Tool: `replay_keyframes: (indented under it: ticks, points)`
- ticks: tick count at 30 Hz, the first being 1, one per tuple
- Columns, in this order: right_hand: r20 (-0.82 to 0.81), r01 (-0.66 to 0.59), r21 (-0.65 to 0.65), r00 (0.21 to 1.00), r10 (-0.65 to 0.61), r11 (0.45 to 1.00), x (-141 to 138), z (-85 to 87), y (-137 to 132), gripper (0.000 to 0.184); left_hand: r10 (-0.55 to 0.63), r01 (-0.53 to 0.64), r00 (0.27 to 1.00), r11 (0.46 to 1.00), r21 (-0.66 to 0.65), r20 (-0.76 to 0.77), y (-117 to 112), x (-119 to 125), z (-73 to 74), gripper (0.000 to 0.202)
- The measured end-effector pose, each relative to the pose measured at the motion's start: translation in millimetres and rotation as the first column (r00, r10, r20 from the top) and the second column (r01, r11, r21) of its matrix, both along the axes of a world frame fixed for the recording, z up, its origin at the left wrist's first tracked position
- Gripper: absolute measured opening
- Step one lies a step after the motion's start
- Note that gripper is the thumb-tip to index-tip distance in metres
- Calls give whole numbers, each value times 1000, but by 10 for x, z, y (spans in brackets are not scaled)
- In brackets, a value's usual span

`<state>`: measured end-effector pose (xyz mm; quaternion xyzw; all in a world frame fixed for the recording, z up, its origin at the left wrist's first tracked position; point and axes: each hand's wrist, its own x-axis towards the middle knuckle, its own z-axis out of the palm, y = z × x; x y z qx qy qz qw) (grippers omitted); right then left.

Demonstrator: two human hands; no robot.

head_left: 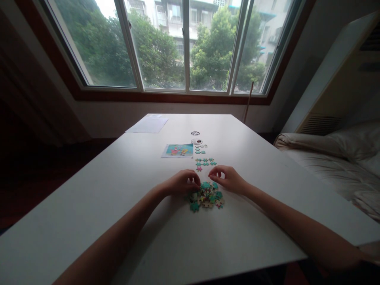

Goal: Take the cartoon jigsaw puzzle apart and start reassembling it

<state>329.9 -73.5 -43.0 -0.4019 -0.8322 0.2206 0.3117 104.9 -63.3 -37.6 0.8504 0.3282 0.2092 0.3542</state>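
One loose heap of small teal, pink and yellow cardboard puzzle pieces [207,196] lies near the front of the white surface [118,206], its long axis running left-right. Left hand [181,183] rests at the heap's left edge, fingers curled; whether they pinch a piece, cannot tell. Right hand [227,179] hovers at the heap's far right, fingers bent, grip likewise unclear. Beyond, one short joined row of teal pieces [205,162], one colourful rectangular reference picture [178,151], two small round discs [196,141].

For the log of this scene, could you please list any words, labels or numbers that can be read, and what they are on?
None can be read.
Picture card: colourful print, any text too small.
Paper sheet: looks blank.
Two round discs: markings blurred.
Puzzle pieces, by the left hand and right hand: no text shows.
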Motion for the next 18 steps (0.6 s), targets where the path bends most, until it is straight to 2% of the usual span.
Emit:
replay_keyframes:
  ticks: [10,18]
  points:
    - [-51,-44,-21,998,42,999,-66,56,-98,21,135,-99,971,978,-183,197,-7,27,40,22]
    - [-31,-97,-11,995,97,995,-97,34,-120,15,139,-95,967,974,-204,214,-10,46,-25,22]
